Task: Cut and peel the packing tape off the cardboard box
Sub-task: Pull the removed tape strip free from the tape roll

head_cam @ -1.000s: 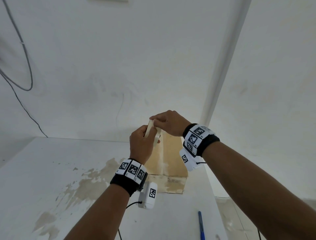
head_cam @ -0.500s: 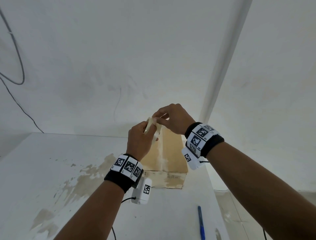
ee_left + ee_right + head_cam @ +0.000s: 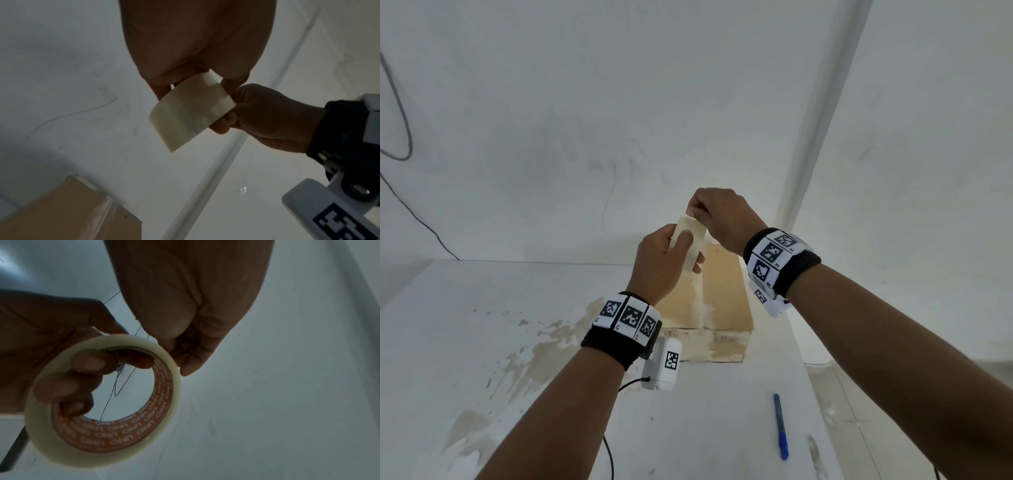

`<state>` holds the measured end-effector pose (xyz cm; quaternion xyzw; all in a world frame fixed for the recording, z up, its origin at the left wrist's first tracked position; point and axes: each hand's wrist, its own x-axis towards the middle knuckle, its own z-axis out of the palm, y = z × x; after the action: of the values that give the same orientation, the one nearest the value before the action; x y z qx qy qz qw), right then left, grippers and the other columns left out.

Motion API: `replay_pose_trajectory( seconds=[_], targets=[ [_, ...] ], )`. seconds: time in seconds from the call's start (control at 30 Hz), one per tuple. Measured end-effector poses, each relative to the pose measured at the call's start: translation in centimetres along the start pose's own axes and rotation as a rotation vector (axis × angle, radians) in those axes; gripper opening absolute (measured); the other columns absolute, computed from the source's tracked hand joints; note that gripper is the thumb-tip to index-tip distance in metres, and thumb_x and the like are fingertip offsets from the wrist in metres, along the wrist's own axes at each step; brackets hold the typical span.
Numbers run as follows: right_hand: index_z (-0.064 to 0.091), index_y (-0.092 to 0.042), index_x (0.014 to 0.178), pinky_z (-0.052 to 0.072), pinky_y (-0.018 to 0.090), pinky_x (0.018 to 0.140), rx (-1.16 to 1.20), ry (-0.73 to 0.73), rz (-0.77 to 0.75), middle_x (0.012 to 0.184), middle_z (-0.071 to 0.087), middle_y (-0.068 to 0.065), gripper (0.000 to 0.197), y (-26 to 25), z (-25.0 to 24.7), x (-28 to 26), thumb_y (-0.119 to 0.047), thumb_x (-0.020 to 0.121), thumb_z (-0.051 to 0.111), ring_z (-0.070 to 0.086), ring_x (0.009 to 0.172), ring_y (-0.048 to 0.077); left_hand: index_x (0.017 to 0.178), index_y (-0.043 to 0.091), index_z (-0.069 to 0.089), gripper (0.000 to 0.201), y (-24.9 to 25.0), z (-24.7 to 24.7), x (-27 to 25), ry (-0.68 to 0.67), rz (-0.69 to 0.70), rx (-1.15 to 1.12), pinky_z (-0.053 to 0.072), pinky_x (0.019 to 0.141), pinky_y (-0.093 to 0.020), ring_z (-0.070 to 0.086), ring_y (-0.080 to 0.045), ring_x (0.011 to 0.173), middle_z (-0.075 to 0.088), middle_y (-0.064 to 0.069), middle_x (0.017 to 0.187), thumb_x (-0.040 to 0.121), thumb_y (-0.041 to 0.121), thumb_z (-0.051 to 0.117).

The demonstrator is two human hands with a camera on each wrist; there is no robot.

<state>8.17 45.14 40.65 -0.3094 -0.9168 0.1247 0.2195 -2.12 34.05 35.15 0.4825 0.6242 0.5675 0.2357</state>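
Note:
A cream packing tape roll [image 3: 690, 241] with an orange core [image 3: 123, 433] is held up in the air above the cardboard box [image 3: 726, 298]. My left hand [image 3: 690, 251] grips the roll, thumb on its outer face and fingers through the core. My right hand [image 3: 695, 213] pinches the roll's top edge with curled fingers. The left wrist view shows the roll's outer face [image 3: 191, 110] between both hands. The brown box stands on the white table [image 3: 482, 342] against the wall, with a pale strip [image 3: 702, 301] along its top seam.
A blue pen-shaped tool [image 3: 780, 425] lies on the table near its right edge. The tabletop has brown worn patches [image 3: 544, 346] at the left. A dark cable [image 3: 400, 113] hangs on the wall at the far left. A white pipe [image 3: 822, 113] runs up the wall.
Both hands have lifted the roll slightly. The roll has turned, so more of its broad outer face shows. My right hand has shifted up to the roll's top edge.

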Motion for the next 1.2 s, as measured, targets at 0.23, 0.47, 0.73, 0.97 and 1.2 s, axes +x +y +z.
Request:
replay_pose_trajectory(
  seconds=[0.23,0.47,0.73,0.97,1.2],
  targets=[
    [0.056,-0.014,0.096,0.045,0.022,0.071,0.188,-0.061,0.019,0.092,0.06,-0.01,0.013,-0.5,-1.0,0.2,-0.015,0.102,0.044,0.056,0.074,0.007,0.093,0.006,0.072,0.029,-0.8,-0.8,1.2,-0.002,-0.081,0.001,0.06,0.068,-0.045,0.069,-0.022,0.054,0.074,-0.002,0.067,0.098,0.022,0.049],
    [0.063,-0.011,0.096,0.057,0.026,0.072,0.336,-0.091,0.083,0.088,0.067,-0.005,0.025,0.4,-0.8,0.4,-0.036,0.096,0.062,0.068,0.068,0.007,0.095,0.004,0.073,0.031,-1.1,-0.6,0.4,-0.041,-0.107,-0.074,0.061,0.07,-0.047,0.07,-0.026,0.057,0.075,-0.007,0.071,0.1,0.023,0.05],
    [0.069,-0.005,0.09,0.047,0.009,0.053,0.32,-0.013,0.043,0.072,0.065,-0.007,0.019,0.3,-0.6,0.0,-0.023,0.09,0.072,0.06,0.05,-0.006,0.094,0.007,0.074,0.032,-1.6,-0.4,0.5,-0.032,-0.128,0.028,0.061,0.067,-0.039,0.073,-0.021,0.056,0.077,-0.005,0.071,0.101,0.028,0.051],
    [0.067,-0.011,0.091,0.053,0.015,0.06,0.384,-0.065,0.053,0.086,0.067,-0.003,0.016,0.5,-0.8,0.3,-0.026,0.092,0.069,0.065,0.059,0.0,0.097,0.009,0.073,0.033,-2.3,-0.5,0.7,-0.039,-0.127,0.064,0.061,0.065,-0.037,0.075,-0.019,0.059,0.078,-0.003,0.073,0.103,0.032,0.05],
    [0.07,-0.01,0.092,0.058,0.024,0.068,0.53,-0.085,0.142,0.077,0.07,0.001,0.02,0.9,-0.5,0.1,-0.03,0.091,0.071,0.063,0.064,0.009,0.096,0.01,0.071,0.03,-2.3,0.2,0.5,0.002,-0.132,0.015,0.055,0.057,-0.026,0.074,-0.019,0.058,0.077,-0.006,0.073,0.103,0.03,0.05]
  ],
)
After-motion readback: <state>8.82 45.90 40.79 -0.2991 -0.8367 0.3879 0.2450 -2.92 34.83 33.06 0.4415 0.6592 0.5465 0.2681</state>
